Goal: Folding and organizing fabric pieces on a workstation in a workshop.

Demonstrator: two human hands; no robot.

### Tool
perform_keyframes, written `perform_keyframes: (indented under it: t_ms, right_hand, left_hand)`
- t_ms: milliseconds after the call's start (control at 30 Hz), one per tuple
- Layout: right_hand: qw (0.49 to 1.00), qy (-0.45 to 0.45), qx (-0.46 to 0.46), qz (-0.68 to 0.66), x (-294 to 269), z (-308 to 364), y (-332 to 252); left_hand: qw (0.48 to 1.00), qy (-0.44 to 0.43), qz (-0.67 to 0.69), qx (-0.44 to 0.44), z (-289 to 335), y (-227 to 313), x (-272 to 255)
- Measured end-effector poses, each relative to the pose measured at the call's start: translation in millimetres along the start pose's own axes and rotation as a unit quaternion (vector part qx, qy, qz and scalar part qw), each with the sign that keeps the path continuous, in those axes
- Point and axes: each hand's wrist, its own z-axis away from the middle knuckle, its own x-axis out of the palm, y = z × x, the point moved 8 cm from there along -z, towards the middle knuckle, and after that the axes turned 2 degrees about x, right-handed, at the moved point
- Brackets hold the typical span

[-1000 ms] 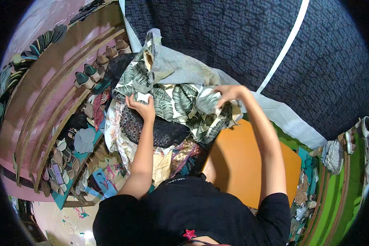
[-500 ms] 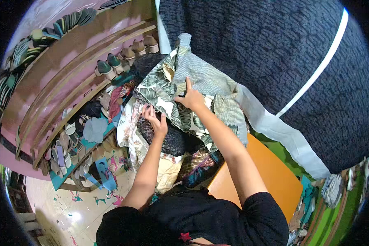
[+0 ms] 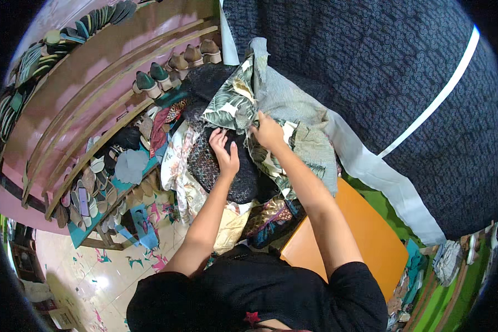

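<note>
A leaf-printed fabric (image 3: pixel 230 106) in green and white lies bunched over a pile of cloth, joined or overlapping with a grey-green striped fabric (image 3: pixel 290 102). My right hand (image 3: pixel 270 133) is at the fold between the two, its fingers curled in on the gathered striped cloth. Just below the leaf print's lower edge is my left hand (image 3: pixel 226 157), thumb apart and fingers loosely stretched. Its fingertips are close to that edge; whether they touch it I cannot tell. Under both hands sits a dark speckled fabric (image 3: pixel 235 180), with a white floral cloth (image 3: pixel 177 157) to its left.
Wooden racks (image 3: pixel 102 105) with several shoes (image 3: pixel 192 55) stand on the left. A large dark patterned cloth (image 3: pixel 359 72) with white edging fills the upper right. An orange board (image 3: pixel 354 232) lies by my right arm. Coloured scraps (image 3: pixel 144 227) litter the tiled floor at lower left.
My right hand's outstretched index finger has curled in on the cloth. The leaf-printed part has been drawn up and rightward, baring more dark fabric. My left hand has moved right and slightly up.
</note>
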Motion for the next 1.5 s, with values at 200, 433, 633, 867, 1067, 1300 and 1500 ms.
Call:
perform_keyframes:
  t_ms: [200, 433, 633, 867, 1067, 1300, 1500]
  right_hand:
    - [0.987, 0.078, 0.065, -0.121, -55.4, -8.8, 52.2]
    - [0.952, 0.209, 0.075, -0.209, -183.1, -1.7, 151.8]
    - [0.805, 0.370, 0.115, -0.450, -286.5, 76.8, 223.8]
    - [0.690, 0.404, 0.250, -0.546, -328.4, 199.8, 292.6]
    - [0.695, 0.474, 0.405, -0.357, -196.5, 379.4, 424.6]
    - [0.388, 0.471, 0.602, -0.515, -20.2, 535.5, 420.2]
    - [0.468, 0.412, 0.634, -0.457, -29.2, 571.3, 414.4]
  left_hand:
    - [0.959, -0.138, -0.241, -0.058, -7.7, -4.9, 24.9]
    - [0.875, -0.192, -0.435, -0.093, -25.9, 2.3, 44.8]
    - [0.783, -0.252, -0.543, -0.166, -33.8, -23.9, 56.4]
    - [0.769, -0.221, -0.577, -0.164, -24.7, -27.6, 64.1]
    - [0.801, -0.155, -0.561, -0.139, -4.9, -32.0, 72.5]
    - [0.894, -0.121, -0.432, 0.005, 79.7, 73.7, 140.4]
    - [0.814, -0.561, -0.147, 0.023, 306.2, 166.6, 248.9]
